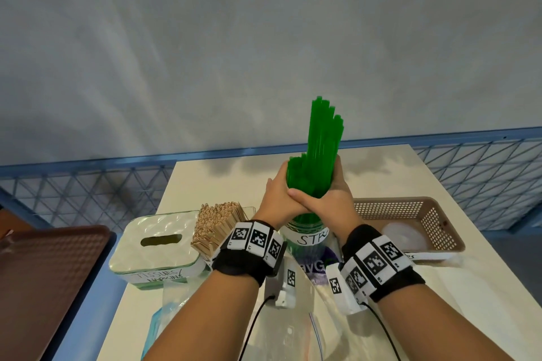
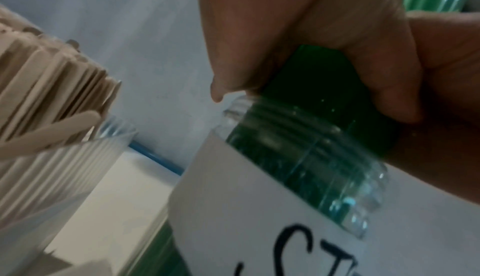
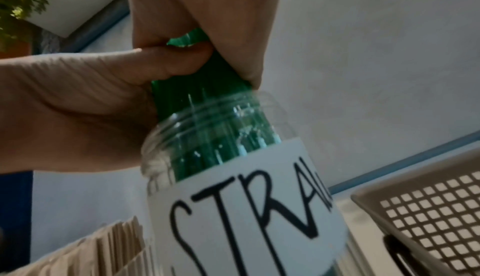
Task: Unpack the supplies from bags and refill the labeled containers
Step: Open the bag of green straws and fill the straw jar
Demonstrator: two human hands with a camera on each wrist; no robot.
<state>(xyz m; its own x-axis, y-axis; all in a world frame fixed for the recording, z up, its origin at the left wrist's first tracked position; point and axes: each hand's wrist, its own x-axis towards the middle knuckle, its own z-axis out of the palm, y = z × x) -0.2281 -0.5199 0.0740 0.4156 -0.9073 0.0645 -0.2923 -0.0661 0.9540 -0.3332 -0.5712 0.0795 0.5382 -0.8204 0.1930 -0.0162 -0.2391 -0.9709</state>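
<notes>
A pale table [image 1: 381, 173] runs away from the viewer toward a blue railing [image 1: 88, 160] and a grey wall; bare tabletop shows beyond the hands and along the near right edge. At the centre, the left hand [image 1: 274, 199] and right hand [image 1: 334, 202] both wrap around 1 upright bundle of green straws [image 1: 318, 155], fingers clenched on it from either side, the right thumb lying over the left hand. The bundle's lower ends sit inside a clear jar [image 1: 308, 236] whose white label reads "STR", while its tops stand well above the hands. Just left of the jar stands a clear cup of wooden stirrers [image 1: 218, 226], then a tissue box [image 1: 158, 246] labelled "TISSUES/NAPKINS". To the right lies a tan perforated basket [image 1: 410, 211] holding a whitish round item too blurred to identify. Clear plastic bags [image 1: 293, 325] lie on the table under the forearms. A brown tray [image 1: 44, 272] sits off the table's left edge. The right wrist view alone shows the jar's threaded neck [image 3: 207, 120] and more of its lettering, "STRA". The left wrist view shows the stirrers fanned above their ribbed cup [image 2: 52, 178].
</notes>
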